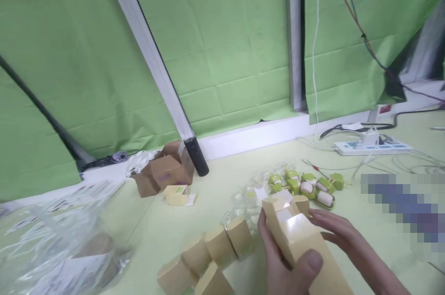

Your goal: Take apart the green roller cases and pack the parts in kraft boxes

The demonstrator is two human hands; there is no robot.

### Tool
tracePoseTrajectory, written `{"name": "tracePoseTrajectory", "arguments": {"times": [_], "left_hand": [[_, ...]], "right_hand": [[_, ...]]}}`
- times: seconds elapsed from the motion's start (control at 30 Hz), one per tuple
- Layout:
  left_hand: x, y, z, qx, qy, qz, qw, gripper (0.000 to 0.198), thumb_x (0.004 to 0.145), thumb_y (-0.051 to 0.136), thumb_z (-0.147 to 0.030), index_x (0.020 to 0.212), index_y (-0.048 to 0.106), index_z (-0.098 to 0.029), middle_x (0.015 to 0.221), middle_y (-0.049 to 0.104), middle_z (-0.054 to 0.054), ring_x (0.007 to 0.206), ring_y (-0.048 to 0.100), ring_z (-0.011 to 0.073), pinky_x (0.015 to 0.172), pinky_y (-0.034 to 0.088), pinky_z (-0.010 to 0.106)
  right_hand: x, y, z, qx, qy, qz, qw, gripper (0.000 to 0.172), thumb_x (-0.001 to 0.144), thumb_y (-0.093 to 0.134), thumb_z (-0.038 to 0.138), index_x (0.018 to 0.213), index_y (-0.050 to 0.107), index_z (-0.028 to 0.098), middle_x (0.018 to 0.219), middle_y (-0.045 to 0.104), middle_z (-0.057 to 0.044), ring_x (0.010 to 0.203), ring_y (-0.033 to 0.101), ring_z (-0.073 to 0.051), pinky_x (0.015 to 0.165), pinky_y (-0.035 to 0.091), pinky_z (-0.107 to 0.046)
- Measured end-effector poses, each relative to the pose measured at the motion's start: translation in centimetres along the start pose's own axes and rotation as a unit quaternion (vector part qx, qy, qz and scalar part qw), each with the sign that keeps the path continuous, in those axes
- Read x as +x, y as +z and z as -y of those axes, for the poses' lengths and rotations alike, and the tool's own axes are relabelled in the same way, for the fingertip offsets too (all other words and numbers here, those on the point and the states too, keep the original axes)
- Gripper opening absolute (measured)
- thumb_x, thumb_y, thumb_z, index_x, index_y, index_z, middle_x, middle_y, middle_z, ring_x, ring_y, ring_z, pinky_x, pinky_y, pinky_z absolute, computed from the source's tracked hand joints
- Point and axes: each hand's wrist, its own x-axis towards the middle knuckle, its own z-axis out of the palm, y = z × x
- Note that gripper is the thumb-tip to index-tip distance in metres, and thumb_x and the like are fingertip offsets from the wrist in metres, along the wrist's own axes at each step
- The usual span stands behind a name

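Observation:
My left hand (283, 269) is closed round a pale yellow carton (309, 244), its thumb across the front and its fingers along the left side. The carton's top flaps stand up, and a white, shiny part shows at the opening. At the carton's right edge my right hand (347, 241) has its fingers stretched out, the fingertips by a raised flap. Whether they press on it I cannot tell. Left of my hands stand several similar yellow cartons (220, 244) in a row. Behind the held carton lie several small green-and-white items (308, 186) with loops.
Clear plastic pieces (246, 197) lie beside the green items. A brown cardboard box (170, 167), an opened yellow carton (178, 194) and a black cylinder (196, 157) are farther back. Plastic bags (69, 244) cover the left. A power strip (375, 147) with cables is at right.

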Motion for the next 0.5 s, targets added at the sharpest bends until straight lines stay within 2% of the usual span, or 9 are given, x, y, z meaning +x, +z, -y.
{"name": "tracePoseTrajectory", "arguments": {"times": [0.03, 0.1, 0.17, 0.2, 0.3, 0.33, 0.4, 0.5], "left_hand": [[1.0, 0.5, 0.2, -0.01, 0.002, 0.026, 1.0, 0.122, 0.051, 0.079, -0.057, 0.142, 0.006, -0.021, 0.123, 0.058, 0.018, 0.108, 0.059, 0.0343, 0.09, 0.049, 0.044], [3.1, 1.6, -0.4, 0.007, 0.038, 0.045, 0.998, 0.122, 0.05, 0.076, -0.063, 0.142, 0.006, -0.021, 0.127, 0.054, 0.019, 0.108, 0.06, 0.0332, 0.089, 0.05, 0.041], [4.9, 2.5, -1.9, 0.025, 0.058, 0.042, 0.997, 0.115, 0.052, 0.066, -0.074, 0.141, 0.012, -0.024, 0.13, 0.052, 0.018, 0.106, 0.061, 0.0322, 0.085, 0.052, 0.039], [5.7, 2.8, -2.7, 0.031, 0.053, 0.031, 0.998, 0.106, 0.058, 0.06, -0.076, 0.14, 0.015, -0.026, 0.13, 0.053, 0.015, 0.106, 0.061, 0.0308, 0.085, 0.052, 0.039], [7.1, 2.7, -4.4, 0.044, 0.048, -0.027, 0.998, 0.067, 0.078, 0.054, -0.06, 0.135, 0.032, -0.03, 0.128, 0.058, 0.008, 0.113, 0.058, 0.0256, 0.09, 0.05, 0.034], [7.5, 2.5, -4.6, 0.042, 0.057, -0.043, 0.997, 0.059, 0.081, 0.057, -0.052, 0.131, 0.038, -0.028, 0.128, 0.058, 0.007, 0.115, 0.056, 0.0245, 0.092, 0.049, 0.033], [8.2, 1.8, -4.7, 0.024, 0.074, -0.055, 0.995, 0.053, 0.08, 0.062, -0.043, 0.126, 0.045, -0.025, 0.128, 0.058, 0.008, 0.116, 0.056, 0.0243, 0.095, 0.047, 0.033], [9.5, 1.3, -5.0, 0.011, 0.1, -0.074, 0.992, 0.049, 0.08, 0.061, -0.041, 0.123, 0.046, -0.024, 0.128, 0.058, 0.009, 0.114, 0.058, 0.0244, 0.095, 0.047, 0.034]], "right_hand": [[0.5, -0.2, 0.2, 0.001, 0.023, 0.005, 1.0, 0.062, 0.07, 0.065, 0.052, 0.127, 0.044, 0.038, 0.136, 0.046, -0.007, 0.127, 0.04, -0.039, 0.09, 0.05, -0.048], [2.1, -0.7, 0.1, 0.004, 0.072, 0.013, 0.997, 0.069, 0.069, 0.068, 0.051, 0.129, 0.04, 0.035, 0.14, 0.042, -0.007, 0.131, 0.035, -0.037, 0.097, 0.045, -0.046], [4.4, -1.1, -0.3, 0.046, 0.108, 0.01, 0.993, 0.074, 0.069, 0.071, 0.046, 0.131, 0.033, 0.033, 0.139, 0.043, -0.009, 0.129, 0.039, -0.034, 0.098, 0.044, -0.044], [5.7, -1.2, -0.5, 0.088, 0.118, 0.008, 0.989, 0.074, 0.07, 0.071, 0.043, 0.131, 0.03, 0.032, 0.137, 0.045, -0.01, 0.125, 0.045, -0.032, 0.095, 0.046, -0.043], [9.5, -1.2, -1.1, 0.251, 0.125, 0.031, 0.959, 0.067, 0.074, 0.065, 0.043, 0.129, 0.028, 0.029, 0.125, 0.057, -0.011, 0.101, 0.063, -0.029, 0.075, 0.054, -0.039], [10.6, -1.0, -1.1, 0.296, 0.127, 0.049, 0.945, 0.064, 0.075, 0.062, 0.043, 0.128, 0.03, 0.029, 0.121, 0.06, -0.01, 0.091, 0.066, -0.028, 0.069, 0.054, -0.037], [12.4, -0.5, -0.9, 0.344, 0.126, 0.092, 0.926, 0.059, 0.075, 0.058, 0.042, 0.127, 0.036, 0.027, 0.119, 0.062, -0.009, 0.076, 0.068, -0.025, 0.061, 0.053, -0.035], [14.8, 0.0, -0.4, 0.32, 0.12, 0.105, 0.934, 0.056, 0.075, 0.053, 0.038, 0.128, 0.041, 0.023, 0.12, 0.062, -0.008, 0.079, 0.068, -0.025, 0.065, 0.052, -0.035]]}}
